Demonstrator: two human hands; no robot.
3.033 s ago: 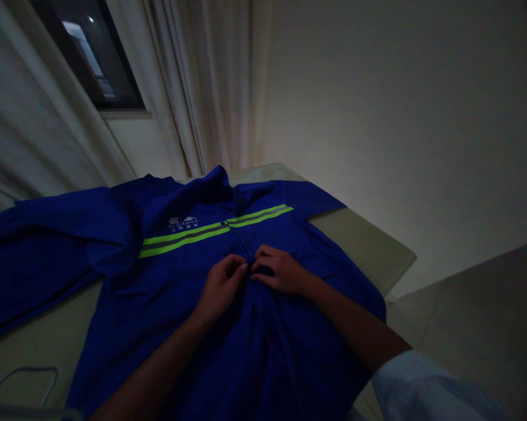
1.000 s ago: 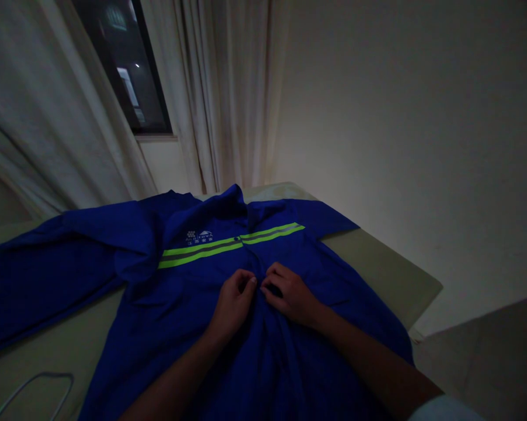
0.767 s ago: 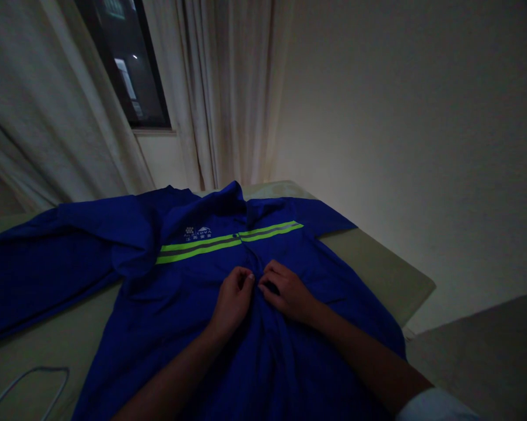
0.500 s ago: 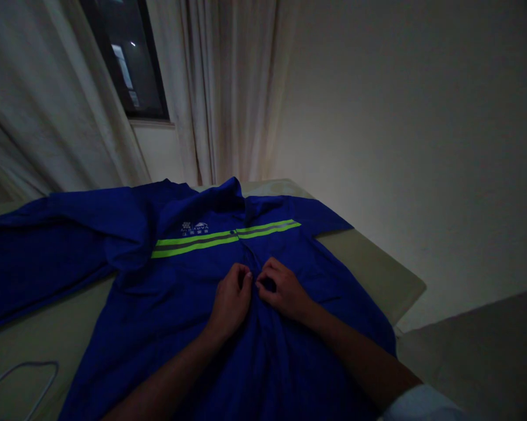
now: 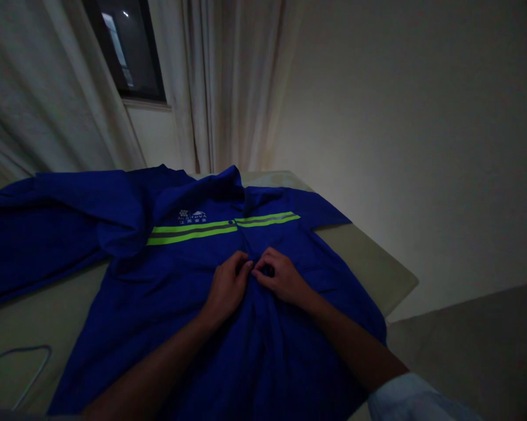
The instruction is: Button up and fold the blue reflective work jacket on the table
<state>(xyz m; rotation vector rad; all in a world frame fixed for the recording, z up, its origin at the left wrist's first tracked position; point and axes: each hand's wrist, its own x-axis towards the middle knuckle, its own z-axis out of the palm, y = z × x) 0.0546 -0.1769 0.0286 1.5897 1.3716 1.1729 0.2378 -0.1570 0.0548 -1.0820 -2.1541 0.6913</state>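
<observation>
A blue work jacket (image 5: 176, 316) lies spread out, front side up, with a yellow-green reflective stripe (image 5: 193, 232) across its chest and a white printed logo above the stripe. At the middle of its front opening, below the stripe, my left hand (image 5: 228, 286) pinches the jacket's front edge. My right hand (image 5: 283, 278) is closed in a pinch on the other side of the same opening, its fingertips almost meeting the left ones. Whatever small part sits between the fingertips is hidden. A dark button (image 5: 231, 222) shows on the stripe near the opening.
The jacket rests on a pale greenish bed-like surface (image 5: 373, 263) whose corner juts out at the right. A white cable (image 5: 27, 349) loops at the lower left. Curtains (image 5: 228, 88) and a dark window (image 5: 134, 52) stand behind, with a plain wall (image 5: 404, 128) to the right.
The fingertips of my two hands have come closer together at the front opening. The whole scene sits slightly higher in view; the jacket keeps its layout.
</observation>
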